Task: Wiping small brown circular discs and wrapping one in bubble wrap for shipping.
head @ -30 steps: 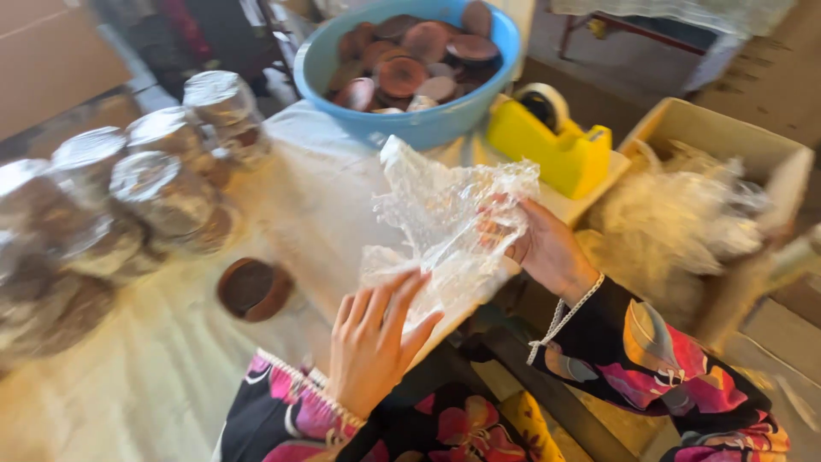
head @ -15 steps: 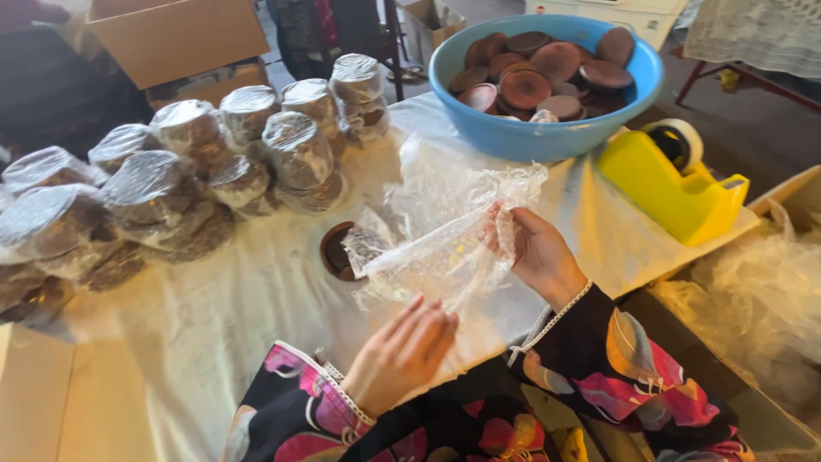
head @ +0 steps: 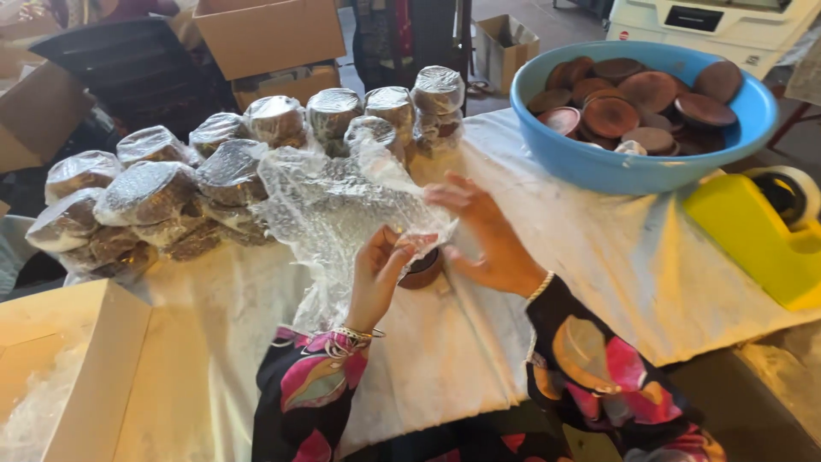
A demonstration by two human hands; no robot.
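the tabletop (head: pixel 256 342) is covered with a white cloth, and along its far left edge stands a crowd of wrapped bundles (head: pixel 171 192) stacked two high, some leaning; near the far right corner sits a blue bowl (head: pixel 616 167) heaped with brown round dishes (head: pixel 637 94), and a yellow tape dispenser (head: pixel 753 235) lies by the right edge. a sheet of bubble wrap (head: pixel 333 210) hangs in the air over the middle of the cloth, right in front of the bundles. the left hand (head: pixel 376 274) pinches its lower edge between thumb and fingers, mostly closed; the right hand (head: pixel 483 231) is half open, fingers spread against the sheet's right side, gripping loosely if at all. a small brown dish (head: pixel 423 269) rests on the cloth under and between the hands, partly hidden. the sheet looks limp and slippery, so it could slide from the looser right hand, or its far side could brush the nearest bundles and tip one. the dish sits unseen beneath the wrap, so a wrist could nudge it
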